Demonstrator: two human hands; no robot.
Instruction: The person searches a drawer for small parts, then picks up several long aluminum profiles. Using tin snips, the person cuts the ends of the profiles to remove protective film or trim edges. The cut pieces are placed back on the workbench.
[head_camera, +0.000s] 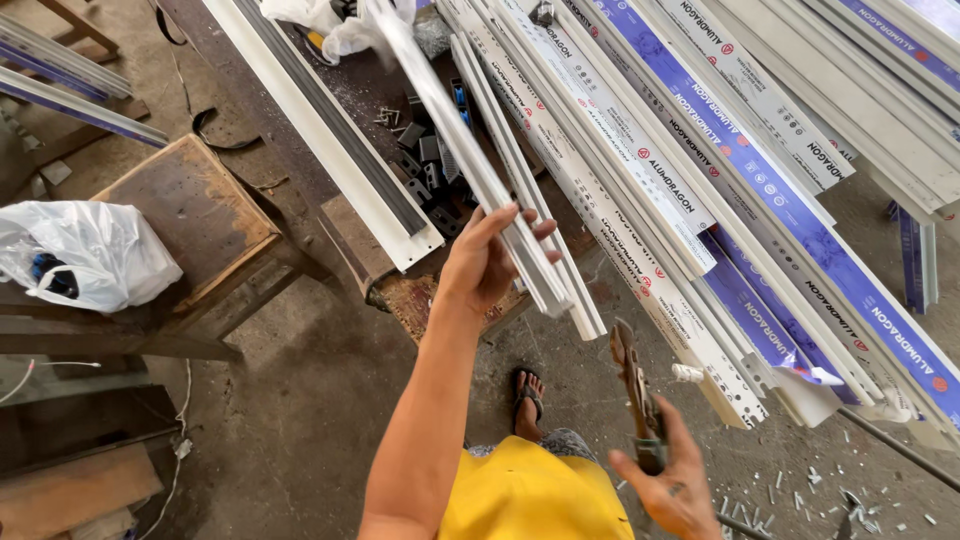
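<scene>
Head view: a long white aluminium profile (470, 160) is gripped near its lower end by the left hand (487, 262), thumb on top and fingers wrapped under it, so that the grip is clenched on the strip. The profile is held tilted, running from the hand up and away over the bench (345, 95). Its lower end lies just beside the ends of other white strips. In the right hand (672, 482), low in the frame, rusty pliers (632, 385) are held by the handle, the grip closed round them, the jaws pointed upward towards the stack. To the right, a stack of film-wrapped profiles (760, 200) in white with blue tape is laid slanting across the view. On the bench, a wide white channel (330, 130) and small dark parts (425, 165) are seen. To the left, a white plastic bag (85, 255) rests beside a wooden stool (190, 215). A sandalled foot (528, 395) is seen on the concrete floor (320, 400).
</scene>
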